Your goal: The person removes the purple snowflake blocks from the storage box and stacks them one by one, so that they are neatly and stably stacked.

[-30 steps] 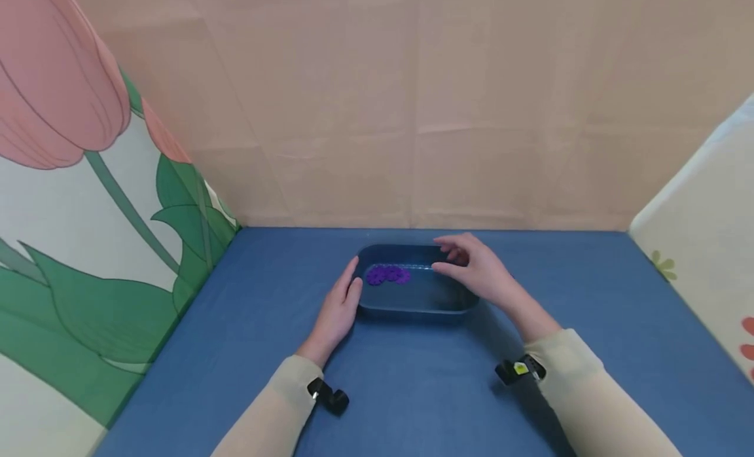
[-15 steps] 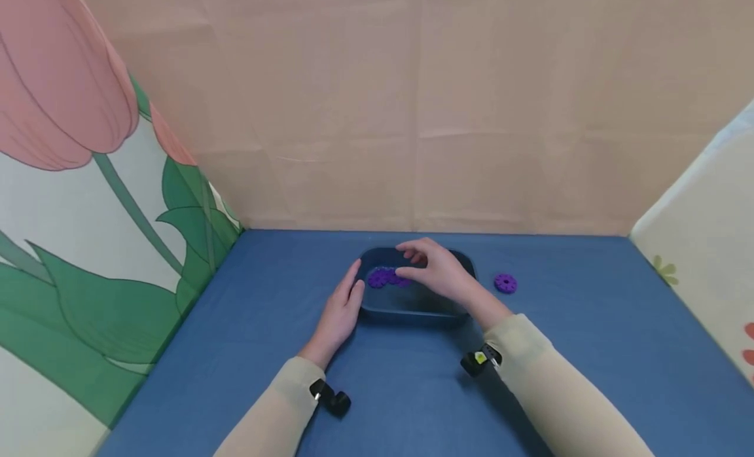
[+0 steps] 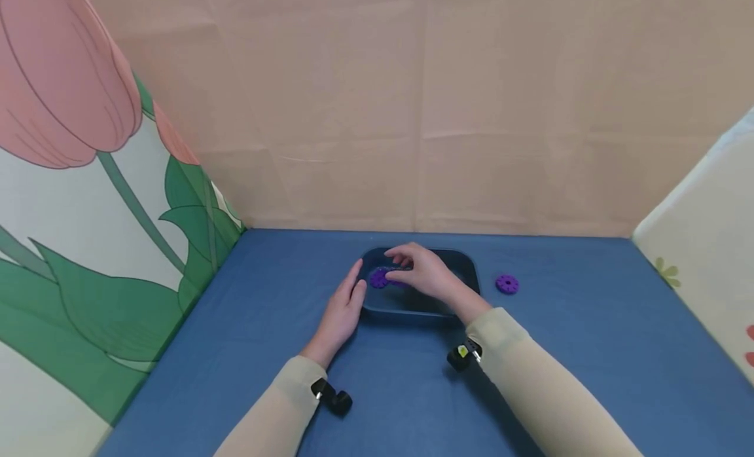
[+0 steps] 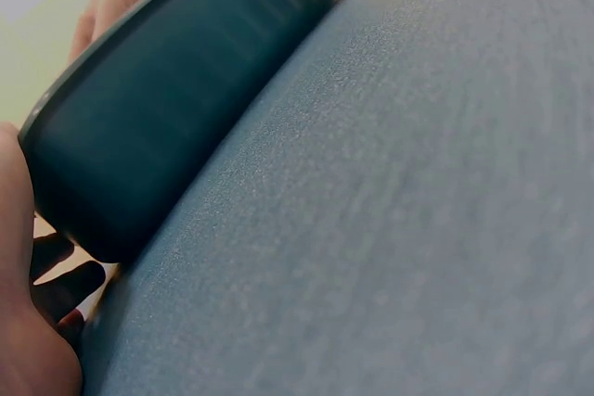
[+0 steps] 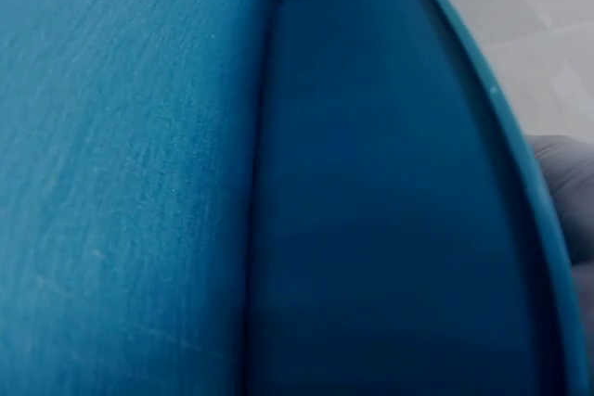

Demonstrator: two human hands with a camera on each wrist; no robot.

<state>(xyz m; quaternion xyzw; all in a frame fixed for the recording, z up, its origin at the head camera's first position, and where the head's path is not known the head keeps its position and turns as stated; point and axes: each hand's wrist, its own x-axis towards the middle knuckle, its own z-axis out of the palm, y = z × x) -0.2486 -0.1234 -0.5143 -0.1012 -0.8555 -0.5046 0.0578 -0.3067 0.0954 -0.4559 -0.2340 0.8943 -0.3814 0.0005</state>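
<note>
So, the dark blue tray point(image 3: 412, 312) sits on the blue surface point(image 3: 235, 352), and the left hand point(image 3: 343, 308) is up against its left end, fingers pretty much straight and just resting there instead of clenched. The left wrist view has that hand right at the tray's corner too.

The right hand point(image 3: 421, 271) is over the tray, fingers released, with a clear gap between thumb and index. Just under and beside it there's a purple disc point(image 3: 379, 278) in the left part of the tray, notched like a little gear, plus more purple next to it that's mostly blocked by the thumb, so I can't tell how many are in there.

Another one, a loose purple disc point(image 3: 507, 284), lies flat on the surface just right of the tray. Both cream sleeves point(image 3: 544, 378) have a small black camera point(image 3: 332, 397) at the cuff. Behind it all hangs a creased tan cloth point(image 3: 412, 116).
</note>
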